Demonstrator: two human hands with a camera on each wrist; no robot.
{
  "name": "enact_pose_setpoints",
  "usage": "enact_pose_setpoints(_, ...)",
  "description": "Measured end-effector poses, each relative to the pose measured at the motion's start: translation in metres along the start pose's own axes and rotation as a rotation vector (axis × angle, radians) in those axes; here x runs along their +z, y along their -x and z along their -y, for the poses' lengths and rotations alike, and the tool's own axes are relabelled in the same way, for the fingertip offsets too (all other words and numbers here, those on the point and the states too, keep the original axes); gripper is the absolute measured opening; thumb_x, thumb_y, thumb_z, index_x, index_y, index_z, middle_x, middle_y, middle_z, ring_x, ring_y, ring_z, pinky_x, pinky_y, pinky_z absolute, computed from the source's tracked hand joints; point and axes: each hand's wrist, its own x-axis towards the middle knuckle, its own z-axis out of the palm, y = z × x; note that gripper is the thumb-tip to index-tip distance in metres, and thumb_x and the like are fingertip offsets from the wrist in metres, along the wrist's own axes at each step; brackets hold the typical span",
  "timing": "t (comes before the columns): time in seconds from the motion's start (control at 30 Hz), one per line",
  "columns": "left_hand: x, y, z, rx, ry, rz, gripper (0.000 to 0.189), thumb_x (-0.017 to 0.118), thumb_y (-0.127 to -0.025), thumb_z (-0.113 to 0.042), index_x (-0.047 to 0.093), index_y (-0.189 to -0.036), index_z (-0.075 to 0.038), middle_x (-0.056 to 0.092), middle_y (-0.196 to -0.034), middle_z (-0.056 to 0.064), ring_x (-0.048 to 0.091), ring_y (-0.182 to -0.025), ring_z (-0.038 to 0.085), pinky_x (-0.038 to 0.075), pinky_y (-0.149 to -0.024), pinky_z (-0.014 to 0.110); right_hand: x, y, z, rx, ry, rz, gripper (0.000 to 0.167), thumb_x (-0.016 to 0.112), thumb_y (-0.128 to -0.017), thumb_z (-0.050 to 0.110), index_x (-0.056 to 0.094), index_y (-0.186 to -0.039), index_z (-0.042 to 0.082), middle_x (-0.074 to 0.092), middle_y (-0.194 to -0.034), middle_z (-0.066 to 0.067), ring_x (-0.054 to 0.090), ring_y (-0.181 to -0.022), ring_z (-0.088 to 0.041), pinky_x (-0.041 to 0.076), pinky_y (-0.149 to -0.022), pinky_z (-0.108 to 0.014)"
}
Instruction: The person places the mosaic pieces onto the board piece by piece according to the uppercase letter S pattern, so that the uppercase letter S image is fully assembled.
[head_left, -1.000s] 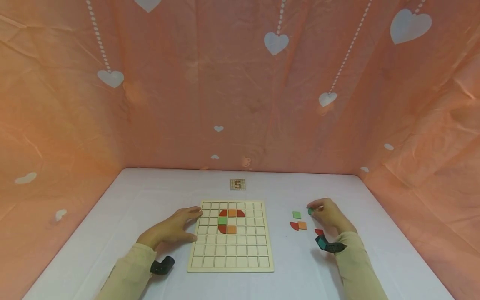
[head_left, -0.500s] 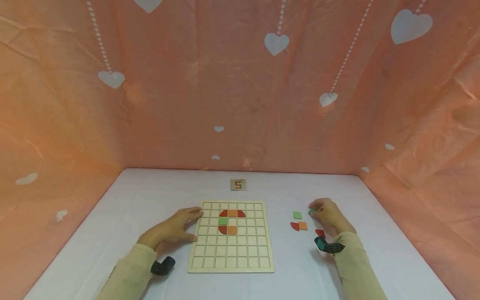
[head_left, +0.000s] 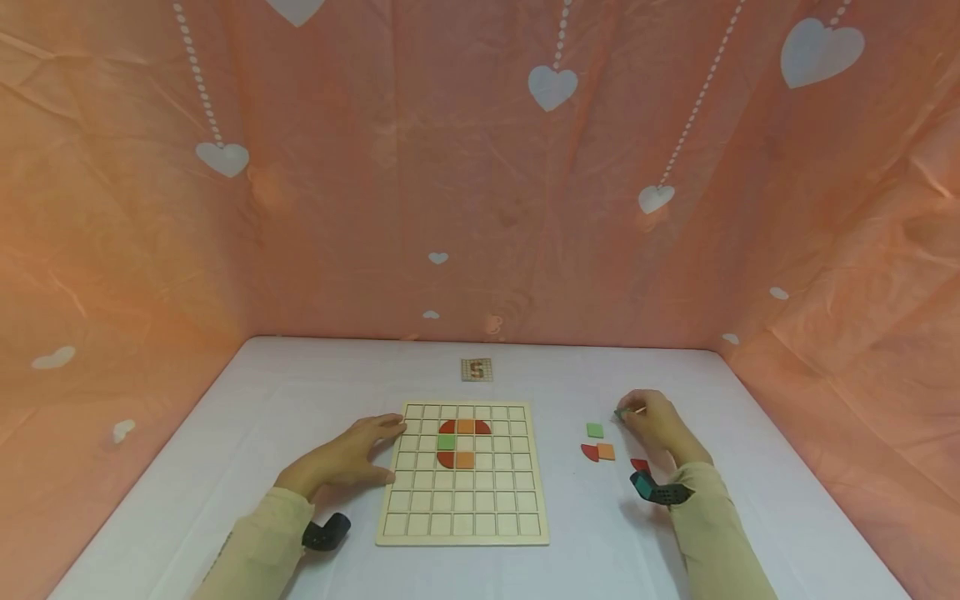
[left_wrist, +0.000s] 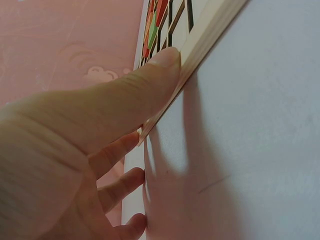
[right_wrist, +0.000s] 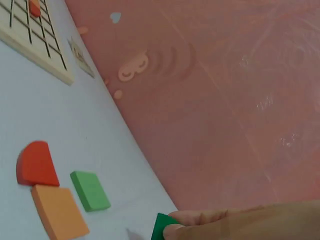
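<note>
In the head view my left hand (head_left: 347, 452) rests at the left edge of a wooden grid board (head_left: 462, 533). Its fingers are spread, and the left wrist view shows the thumb (left_wrist: 162, 65) touching the board's rim. On the board, several red, orange and light green tiles (head_left: 446, 442) sit in cells. To the right of the board, my right hand (head_left: 658, 423) pinches a dark green tile (right_wrist: 161, 226) between thumb and fingers. Near that hand lie a light green square tile (right_wrist: 90, 191), an orange square tile (right_wrist: 60, 212) and a red rounded tile (right_wrist: 38, 164).
Another red tile (head_left: 639, 464) lies close to the right wrist. Behind the board is a small patterned card (head_left: 477, 370). A white cloth covers the table (head_left: 337, 375), and an orange curtain with hearts hangs around it. Dark camera mounts (head_left: 327, 532) stick out at both wrists.
My right hand has risen slightly and turned the dark green tile, which now shows edge-on in the head view. The left hand and the board have stayed in place.
</note>
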Motion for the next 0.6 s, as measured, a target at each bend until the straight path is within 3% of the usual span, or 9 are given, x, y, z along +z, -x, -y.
enact_pose_setpoints(0.2,0.000,0.000,0.001,0.002,-0.002,0.001,0.080,0.083,-0.081,-0.020,0.047,-0.149,0.000,0.034,-0.162,0.021,0.025,-0.151,0.049,0.023,-0.123,0.066,0.000,0.000,0.011,-0.067,0.007,0.014,0.029,0.054,-0.096,-0.001,0.064,-0.123,-0.003,0.065,-0.114,-0.024,0.062,-0.103,-0.034,0.058,-0.092,-0.051)
enact_pose_setpoints(0.27,0.001,0.000,0.001,-0.002,-0.001,0.002,0.080,0.083,-0.081,-0.020,0.047,-0.149,-0.001,0.033,-0.163,0.021,0.024,-0.151,0.048,0.022,-0.124,0.065,0.001,0.000,0.015,-0.074,0.006,0.027,0.033,0.053,-0.097,-0.001,0.064,-0.128,-0.002,0.065,-0.117,-0.025,0.062,-0.103,-0.034,0.059,-0.091,-0.048)
enact_pose_setpoints(0.4,0.001,-0.002,0.003,-0.018,-0.002,0.008,0.080,0.083,-0.082,-0.020,0.046,-0.150,-0.002,0.032,-0.163,0.020,0.024,-0.152,0.047,0.022,-0.124,0.065,0.004,-0.001,0.023,-0.071,-0.012,0.036,0.031,0.051,-0.099,0.001,0.067,-0.126,0.000,0.067,-0.120,-0.022,0.060,-0.098,-0.027,0.057,-0.083,-0.034)
enact_pose_setpoints(0.6,0.001,-0.003,0.003,-0.044,0.001,0.017,0.079,0.082,-0.083,-0.018,0.045,-0.151,-0.004,0.031,-0.164,0.018,0.023,-0.152,0.046,0.023,-0.124,0.064,0.014,-0.001,0.034,-0.087,-0.085,0.048,0.028,0.053,-0.099,0.001,0.066,-0.123,-0.002,0.067,-0.116,-0.020,0.062,-0.094,-0.026,0.059,-0.080,-0.033)
